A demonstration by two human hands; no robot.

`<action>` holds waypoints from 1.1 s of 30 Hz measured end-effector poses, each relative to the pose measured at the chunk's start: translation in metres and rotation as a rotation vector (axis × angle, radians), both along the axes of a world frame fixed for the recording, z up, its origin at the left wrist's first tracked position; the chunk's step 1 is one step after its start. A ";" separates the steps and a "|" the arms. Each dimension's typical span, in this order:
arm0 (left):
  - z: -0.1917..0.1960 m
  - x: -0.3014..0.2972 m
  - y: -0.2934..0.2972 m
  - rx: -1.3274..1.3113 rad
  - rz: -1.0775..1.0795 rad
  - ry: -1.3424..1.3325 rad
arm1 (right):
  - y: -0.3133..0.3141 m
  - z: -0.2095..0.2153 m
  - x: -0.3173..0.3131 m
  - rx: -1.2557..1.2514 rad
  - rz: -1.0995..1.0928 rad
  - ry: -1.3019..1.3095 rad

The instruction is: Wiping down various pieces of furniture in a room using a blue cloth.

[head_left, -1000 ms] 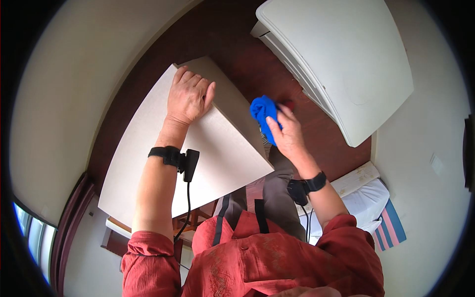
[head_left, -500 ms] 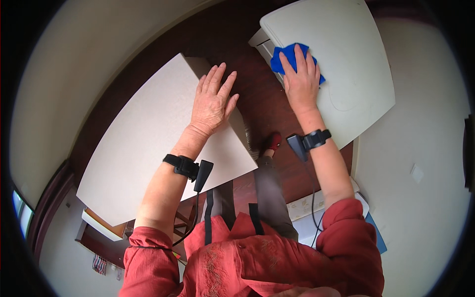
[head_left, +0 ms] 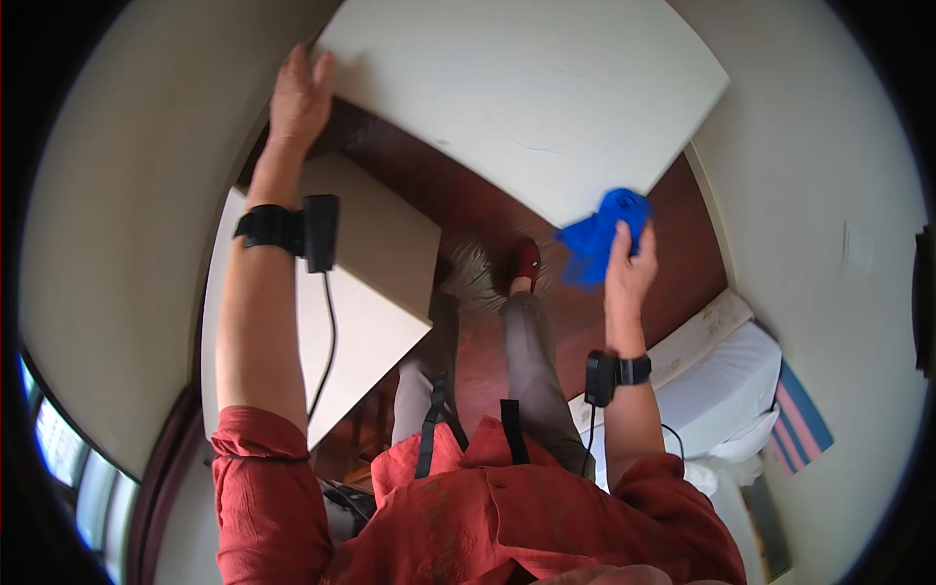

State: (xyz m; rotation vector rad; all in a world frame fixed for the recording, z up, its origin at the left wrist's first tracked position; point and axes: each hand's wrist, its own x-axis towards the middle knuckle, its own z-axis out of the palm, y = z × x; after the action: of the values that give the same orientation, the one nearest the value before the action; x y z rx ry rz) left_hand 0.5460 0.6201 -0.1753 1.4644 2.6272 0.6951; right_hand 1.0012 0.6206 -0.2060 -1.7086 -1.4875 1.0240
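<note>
My right hand point(head_left: 630, 263) grips a crumpled blue cloth point(head_left: 600, 234) just below the near corner of a large white cabinet top point(head_left: 526, 88). My left hand point(head_left: 297, 97) reaches up with fingers spread and rests against the left edge of that same white top. Both wrists carry black bands with small sensor boxes. A lower white table point(head_left: 341, 302) lies under my left forearm.
Dark red-brown floor point(head_left: 458, 205) shows between the two white surfaces, with my foot in a red shoe point(head_left: 526, 261) on it. A bed with white bedding point(head_left: 721, 380) and a striped cloth sits at the right. Pale walls curve around both sides.
My left hand left the low table and went up to the big white top's edge. My right hand drew the blue cloth off that top, down to its near corner.
</note>
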 end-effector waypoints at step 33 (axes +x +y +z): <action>-0.031 0.210 -0.114 -0.177 0.254 -0.430 | -0.060 -0.015 0.223 -0.635 -0.010 0.117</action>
State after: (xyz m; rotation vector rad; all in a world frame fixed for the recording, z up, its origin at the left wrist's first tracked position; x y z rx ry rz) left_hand 0.7556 0.5060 -0.2059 0.8312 2.4733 0.6830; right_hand 1.2242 0.5603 -0.2214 -2.0205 -1.1402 1.6855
